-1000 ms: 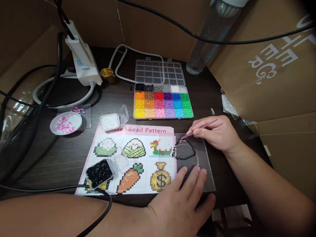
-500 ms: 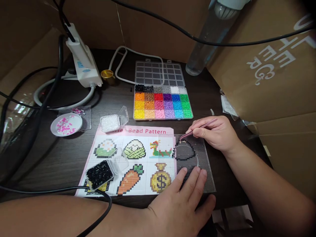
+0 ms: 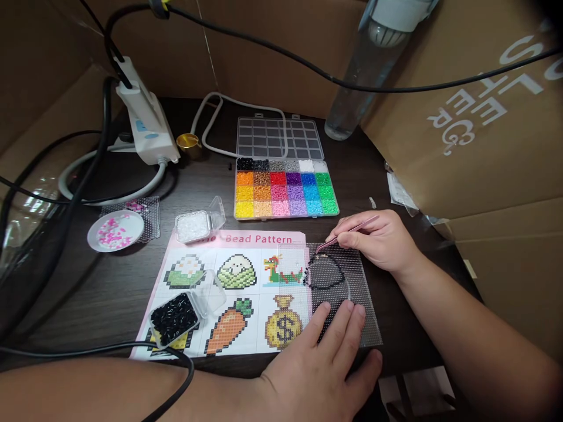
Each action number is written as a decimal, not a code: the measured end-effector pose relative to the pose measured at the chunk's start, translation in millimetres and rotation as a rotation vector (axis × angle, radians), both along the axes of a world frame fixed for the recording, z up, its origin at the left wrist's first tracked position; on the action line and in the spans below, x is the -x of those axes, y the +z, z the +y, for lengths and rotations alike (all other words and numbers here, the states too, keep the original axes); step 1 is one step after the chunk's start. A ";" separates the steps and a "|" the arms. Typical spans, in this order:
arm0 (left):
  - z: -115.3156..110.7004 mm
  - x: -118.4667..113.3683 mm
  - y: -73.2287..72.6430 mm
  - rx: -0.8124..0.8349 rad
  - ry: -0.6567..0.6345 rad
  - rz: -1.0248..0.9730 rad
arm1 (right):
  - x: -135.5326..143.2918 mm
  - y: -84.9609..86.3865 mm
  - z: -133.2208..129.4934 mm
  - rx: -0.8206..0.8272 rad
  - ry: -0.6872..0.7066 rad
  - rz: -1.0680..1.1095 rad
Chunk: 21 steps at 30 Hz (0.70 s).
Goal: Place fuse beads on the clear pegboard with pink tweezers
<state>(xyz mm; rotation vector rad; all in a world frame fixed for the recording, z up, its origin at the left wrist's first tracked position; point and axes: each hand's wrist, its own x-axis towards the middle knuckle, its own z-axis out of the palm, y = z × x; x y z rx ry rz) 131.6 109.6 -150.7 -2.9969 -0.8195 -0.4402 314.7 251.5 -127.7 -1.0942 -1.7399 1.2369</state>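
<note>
My right hand (image 3: 380,240) pinches a pair of pink tweezers (image 3: 352,231). Their tip is down at the upper left of a bead outline (image 3: 326,287), made mostly of black beads with a few pale ones at the top. This outline stands on a clear pegboard (image 3: 367,313) that overlaps the right edge of a bead pattern sheet (image 3: 259,305). My left hand (image 3: 323,360) lies with fingers spread over the pegboard's lower part, holding nothing. Printed on the sheet are a carrot, a money bag and other pixel figures.
Small lidded boxes of black beads (image 3: 173,319) and white beads (image 3: 192,227) sit on the sheet. Behind is a sorted bead case (image 3: 287,193). At left are a dish (image 3: 136,225) of pink beads and a power strip (image 3: 147,126). Black cables (image 3: 264,44) cross the view; a bottle (image 3: 352,88) stands behind.
The view has shifted a little, so everything sits slightly lower and further left. Both hands hold nearly the same pose, with the tweezers' tip still at the outline's top left.
</note>
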 end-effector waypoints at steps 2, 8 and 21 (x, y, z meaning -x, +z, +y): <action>-0.2 0.6 -0.1 0.006 -0.002 -0.001 | -0.5 -0.9 0.2 0.000 -0.001 0.009; -1.5 1.5 -0.4 0.009 -0.005 0.006 | -2.1 -2.1 0.8 0.001 0.001 0.016; -1.2 0.4 1.2 0.007 -0.011 0.012 | 0.7 2.5 -1.2 -0.003 -0.004 -0.025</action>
